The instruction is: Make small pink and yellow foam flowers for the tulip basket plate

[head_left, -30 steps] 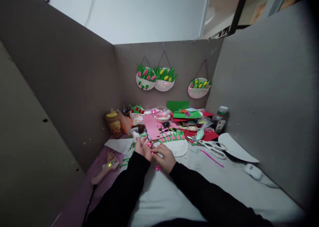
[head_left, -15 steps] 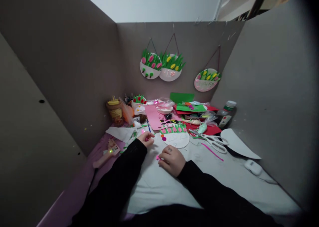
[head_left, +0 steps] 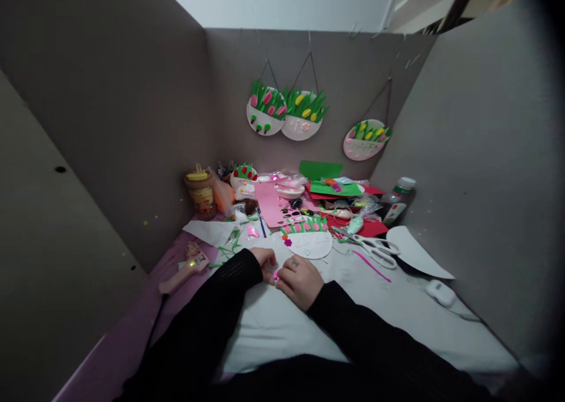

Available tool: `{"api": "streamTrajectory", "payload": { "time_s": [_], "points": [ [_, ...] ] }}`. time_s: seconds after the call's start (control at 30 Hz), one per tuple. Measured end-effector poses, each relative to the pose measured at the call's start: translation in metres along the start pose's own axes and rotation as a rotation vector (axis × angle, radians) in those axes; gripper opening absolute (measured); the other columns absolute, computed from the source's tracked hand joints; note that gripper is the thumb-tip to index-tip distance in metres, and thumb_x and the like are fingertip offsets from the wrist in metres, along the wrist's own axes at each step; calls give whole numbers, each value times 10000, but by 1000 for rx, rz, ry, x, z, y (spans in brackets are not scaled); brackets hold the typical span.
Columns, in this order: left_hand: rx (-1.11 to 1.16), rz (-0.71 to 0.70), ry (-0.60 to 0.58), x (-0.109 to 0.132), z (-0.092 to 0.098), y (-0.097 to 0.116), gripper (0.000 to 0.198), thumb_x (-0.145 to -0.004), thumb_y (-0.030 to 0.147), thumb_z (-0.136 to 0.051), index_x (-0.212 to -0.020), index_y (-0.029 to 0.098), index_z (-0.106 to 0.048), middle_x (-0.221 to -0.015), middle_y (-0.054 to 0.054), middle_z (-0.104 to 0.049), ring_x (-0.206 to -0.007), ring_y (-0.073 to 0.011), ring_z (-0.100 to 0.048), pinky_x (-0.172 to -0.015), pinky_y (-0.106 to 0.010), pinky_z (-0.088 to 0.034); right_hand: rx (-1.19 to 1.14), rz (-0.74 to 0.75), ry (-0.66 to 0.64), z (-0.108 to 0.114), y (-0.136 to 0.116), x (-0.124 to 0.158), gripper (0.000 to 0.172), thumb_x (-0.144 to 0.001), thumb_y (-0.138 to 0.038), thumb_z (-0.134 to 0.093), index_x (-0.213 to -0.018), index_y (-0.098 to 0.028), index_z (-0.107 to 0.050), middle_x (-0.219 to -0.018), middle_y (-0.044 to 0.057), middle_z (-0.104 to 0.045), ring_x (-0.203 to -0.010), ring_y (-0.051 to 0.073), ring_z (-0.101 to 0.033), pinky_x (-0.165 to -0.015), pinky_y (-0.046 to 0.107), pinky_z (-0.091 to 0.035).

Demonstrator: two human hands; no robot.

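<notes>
My left hand (head_left: 263, 261) and my right hand (head_left: 301, 281) meet low over the white sheet (head_left: 282, 325), fingers curled in a pinch around a small pink piece (head_left: 276, 275) between them. Both arms wear black sleeves. Just beyond my hands lies a white half-round paper plate (head_left: 309, 243) edged with green grass shapes and pink tulips, with a small purple flower (head_left: 288, 243) at its left.
White scissors (head_left: 373, 250) and a pink strip (head_left: 373, 266) lie to the right. A glue gun (head_left: 183, 272) rests at left. A jar (head_left: 198, 191), pink and green paper, and a bottle (head_left: 399, 199) crowd the back. Three finished plates (head_left: 286, 112) hang on cardboard walls.
My left hand has drawn back toward my right hand, and both now close on the small pink piece. The view has shifted slightly downward.
</notes>
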State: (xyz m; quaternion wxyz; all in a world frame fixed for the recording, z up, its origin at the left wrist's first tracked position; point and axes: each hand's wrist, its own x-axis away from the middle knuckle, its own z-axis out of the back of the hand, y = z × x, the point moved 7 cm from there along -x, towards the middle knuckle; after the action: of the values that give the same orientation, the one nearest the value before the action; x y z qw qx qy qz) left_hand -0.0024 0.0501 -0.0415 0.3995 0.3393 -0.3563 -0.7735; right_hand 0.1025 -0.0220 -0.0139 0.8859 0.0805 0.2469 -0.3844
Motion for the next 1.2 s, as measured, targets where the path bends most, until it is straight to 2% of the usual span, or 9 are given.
{"api": "streamTrajectory", "payload": {
  "time_s": [0.2,0.37,0.67,0.77,0.97,1.07,1.2],
  "points": [
    [20,-11,40,0,0,0,308,-375,314,-800,-564,227,-572,-428,54,-415,-408,-89,-278,-493,-258,-304,6,-9,-5,1,-1,-1,170,-808,-309,-555,-717,-178,-615,-718,54,-550,-746,183,-440,-682,314,-332],
    [158,2,73,-1,0,0,308,-336,262,-808,-535,226,-575,-411,52,-410,-415,-89,-260,-477,-244,-264,-16,-17,5,1,0,-1,178,-816,-314,-542,-721,-181,-614,-727,58,-551,-747,185,-446,-688,314,-339],
    [33,2,-2,-2,-3,2,250,-382,269,-776,-555,225,-601,-431,48,-442,-411,-98,-310,-503,-270,-338,-17,-29,10,0,1,-1,197,-836,-306,-516,-717,-179,-609,-721,64,-546,-736,189,-453,-669,311,-351],
    [60,-6,5,-3,-1,3,252,-371,260,-780,-549,225,-605,-426,45,-448,-404,-97,-303,-480,-258,-303,-28,-43,6,-2,2,-2,188,-832,-302,-523,-728,-176,-616,-728,66,-553,-739,190,-461,-669,312,-363],
    [3,64,-124,-5,-4,1,241,-389,247,-776,-581,232,-631,-444,49,-457,-434,-96,-318,-496,-232,-244,-234,-128,49,-4,21,2,96,-807,-186,-539,-820,-186,-634,-766,49,-580,-777,180,-492,-709,311,-412],
    [14,42,-86,-6,-1,1,220,-382,242,-776,-558,238,-645,-452,46,-455,-444,-91,-317,-500,-226,-242,-265,-160,60,-6,30,4,117,-787,-142,-547,-826,-193,-645,-761,43,-583,-778,176,-498,-718,314,-419],
    [-34,-27,-43,-7,0,2,200,-397,298,-779,-569,259,-686,-483,30,-462,-430,-87,-330,-503,-236,-282,-263,-150,29,-9,29,3,95,-757,-206,-608,-834,-209,-665,-749,35,-570,-773,174,-494,-723,315,-418]
  ]
}}
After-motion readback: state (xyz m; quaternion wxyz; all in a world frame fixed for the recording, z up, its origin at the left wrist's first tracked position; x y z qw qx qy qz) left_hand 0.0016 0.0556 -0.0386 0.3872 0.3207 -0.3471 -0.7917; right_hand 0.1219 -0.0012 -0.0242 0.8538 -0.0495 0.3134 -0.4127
